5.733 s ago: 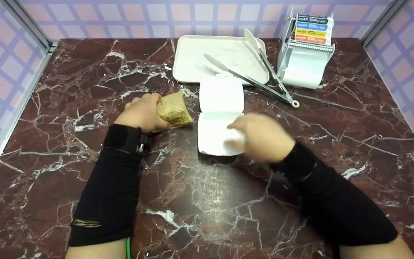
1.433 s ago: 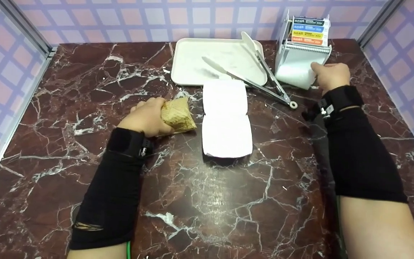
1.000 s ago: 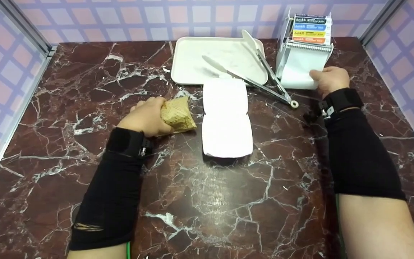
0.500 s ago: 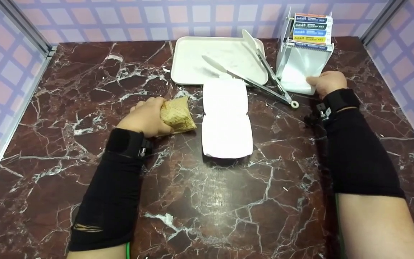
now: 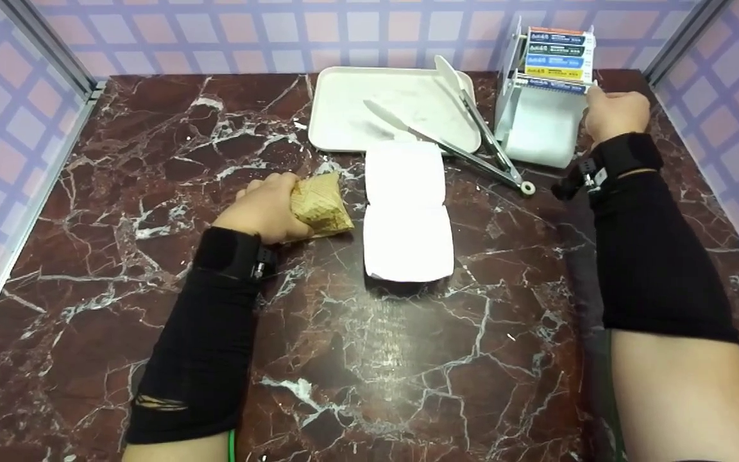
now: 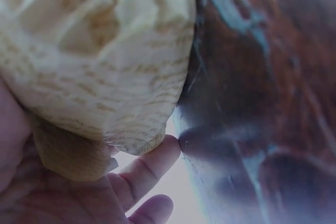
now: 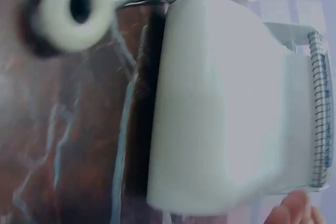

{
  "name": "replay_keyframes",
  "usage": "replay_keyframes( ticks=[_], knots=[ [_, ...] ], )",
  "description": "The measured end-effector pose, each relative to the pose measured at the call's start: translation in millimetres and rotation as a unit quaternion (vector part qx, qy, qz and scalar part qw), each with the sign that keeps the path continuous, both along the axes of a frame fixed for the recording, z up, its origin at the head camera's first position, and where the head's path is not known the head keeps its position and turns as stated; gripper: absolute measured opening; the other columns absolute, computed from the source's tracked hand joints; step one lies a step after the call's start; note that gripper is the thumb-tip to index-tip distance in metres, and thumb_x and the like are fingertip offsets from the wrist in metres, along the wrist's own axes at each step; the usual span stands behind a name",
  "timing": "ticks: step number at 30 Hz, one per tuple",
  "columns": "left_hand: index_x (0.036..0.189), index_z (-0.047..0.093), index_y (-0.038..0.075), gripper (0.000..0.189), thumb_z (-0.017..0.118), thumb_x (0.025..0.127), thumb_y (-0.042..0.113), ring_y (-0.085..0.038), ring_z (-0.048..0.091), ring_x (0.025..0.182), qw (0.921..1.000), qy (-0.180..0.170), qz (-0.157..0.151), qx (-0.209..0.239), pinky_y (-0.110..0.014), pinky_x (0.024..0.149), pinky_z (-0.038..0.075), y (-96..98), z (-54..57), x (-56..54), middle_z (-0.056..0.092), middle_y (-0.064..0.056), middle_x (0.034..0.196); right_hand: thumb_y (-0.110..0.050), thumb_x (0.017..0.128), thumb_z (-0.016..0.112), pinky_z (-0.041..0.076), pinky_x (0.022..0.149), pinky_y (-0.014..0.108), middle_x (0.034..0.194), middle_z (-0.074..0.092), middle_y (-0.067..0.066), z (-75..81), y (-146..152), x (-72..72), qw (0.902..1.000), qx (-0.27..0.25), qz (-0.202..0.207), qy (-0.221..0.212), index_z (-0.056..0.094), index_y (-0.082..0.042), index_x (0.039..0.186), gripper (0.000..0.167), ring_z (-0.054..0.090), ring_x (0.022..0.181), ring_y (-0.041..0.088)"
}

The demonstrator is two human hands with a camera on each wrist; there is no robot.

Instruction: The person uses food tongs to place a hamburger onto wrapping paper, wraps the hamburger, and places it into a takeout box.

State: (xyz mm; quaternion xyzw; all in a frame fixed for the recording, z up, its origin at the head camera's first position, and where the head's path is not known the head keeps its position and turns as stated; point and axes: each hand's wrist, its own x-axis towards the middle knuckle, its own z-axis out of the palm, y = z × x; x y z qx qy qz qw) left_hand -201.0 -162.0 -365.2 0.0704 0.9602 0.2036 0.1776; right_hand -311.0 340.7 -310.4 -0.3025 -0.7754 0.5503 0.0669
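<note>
My left hand holds a crumpled yellow-brown paper-wrapped packet down at the table. In the left wrist view, the printed wrapper fills the upper left, with fingers curving under it. My right hand is at the upper right corner of a metal label dispenser, its fingertips right by the toothed edge. I cannot tell whether they pinch the label strip there. That wide pale label strip hangs curled from the dispenser's front; in the right wrist view, the strip bulges across the middle.
An open white clamshell box stands right of the packet. Behind it lies a cream tray, with metal tongs leaning across its right side, their ringed end close to the dispenser. Patterned walls bound the dark marbled table.
My right hand left the box, pulled the label strip downward while its coloured bands shifted, then rose to the dispenser's upper right corner. My left hand has stayed on the packet.
</note>
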Motion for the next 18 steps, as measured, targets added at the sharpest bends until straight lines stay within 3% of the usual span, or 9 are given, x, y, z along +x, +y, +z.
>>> replay_keyframes(
  ticks=[3,6,10,15,18],
  knots=[
    [0.148,0.045,0.008,0.087,0.087,0.077,0.035,-0.037,0.047,0.121,1.0,0.002,0.0,0.001,-0.057,0.113,0.037,-1.4,-1.2,1.0,0.054,-0.013,0.139,-0.028,0.103,0.064,0.046,0.044,0.021,0.061,0.064,-0.005,1.1,-3,-5.8,0.9969,-0.068,-0.025,0.029,0.074,-0.008,0.11,0.024,0.057,0.048,0.009],
    [0.148,0.044,0.008,0.086,0.087,0.078,0.035,-0.036,0.047,0.121,1.0,0.002,0.003,-0.001,-0.057,0.113,0.037,-3.7,-2.2,2.4,0.054,-0.013,0.141,-0.018,0.101,0.066,0.044,0.04,0.024,0.055,0.063,-0.002,4.7,-9,-9.7,0.9914,-0.111,-0.046,0.052,0.071,-0.008,0.09,0.017,0.056,0.043,0.012],
    [0.15,0.043,0.008,0.089,0.087,0.078,0.037,-0.036,0.047,0.122,1.0,0.001,0.006,-0.005,-0.057,0.114,0.037,-7.0,-2.6,4.8,0.053,-0.013,0.142,-0.004,0.096,0.067,0.046,0.04,0.023,0.062,0.065,0.0,10.6,-17,-13.1,0.9852,-0.139,-0.073,0.069,0.069,-0.008,0.088,0.01,0.056,0.045,0.013],
    [0.151,0.042,0.008,0.091,0.087,0.078,0.038,-0.037,0.046,0.124,0.9999,-0.002,0.011,-0.008,-0.057,0.114,0.037,-10.8,-2.4,7.3,0.052,-0.013,0.144,0.005,0.092,0.063,0.043,0.04,0.022,0.081,0.064,0.001,14.8,-28,-16.0,0.9819,-0.15,-0.086,0.077,0.065,-0.012,0.094,0.018,0.052,0.045,0.012],
    [0.152,0.041,0.009,0.092,0.087,0.077,0.037,-0.037,0.046,0.125,0.9999,0.0,0.011,-0.011,-0.058,0.116,0.036,-10.4,-2.6,7.8,0.052,-0.013,0.144,0.009,0.09,0.057,0.035,0.038,0.025,0.076,0.062,0.002,17.4,-33,-15.0,0.9752,-0.182,-0.084,0.093,0.066,-0.008,0.091,0.019,0.047,0.045,0.014]
  ],
)
